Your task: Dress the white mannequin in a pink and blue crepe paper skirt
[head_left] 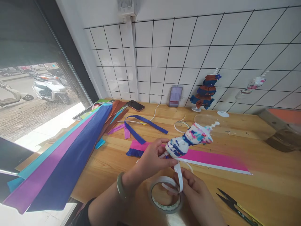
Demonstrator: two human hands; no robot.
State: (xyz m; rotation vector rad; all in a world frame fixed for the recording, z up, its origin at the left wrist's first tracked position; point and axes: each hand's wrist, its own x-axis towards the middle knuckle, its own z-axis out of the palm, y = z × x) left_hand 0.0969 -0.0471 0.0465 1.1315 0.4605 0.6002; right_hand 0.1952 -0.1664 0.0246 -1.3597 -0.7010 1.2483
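Observation:
My left hand (151,158) grips a miniature dress form (180,146) by its lower end and stand rod. The form is tilted to the right, its white body smeared with blue, pink and teal. A white strip of tape (179,177) hangs from beneath the form, near my left thumb. My right hand (194,188) has its fingers closed on this strip; the fingertips are partly hidden. Just left of my right hand is the tape roll (154,199). Behind my hands lies a pink crepe paper strip (211,159) with a white lower edge.
Black scissors (235,204) lie front right. Coloured paper sheets (68,157) stretch along the left. Blue strips (147,121), a phone (135,105) and a smaller tape ring (181,126) lie farther back. A dressed form (204,92) and another form (249,89) stand by the tiled wall.

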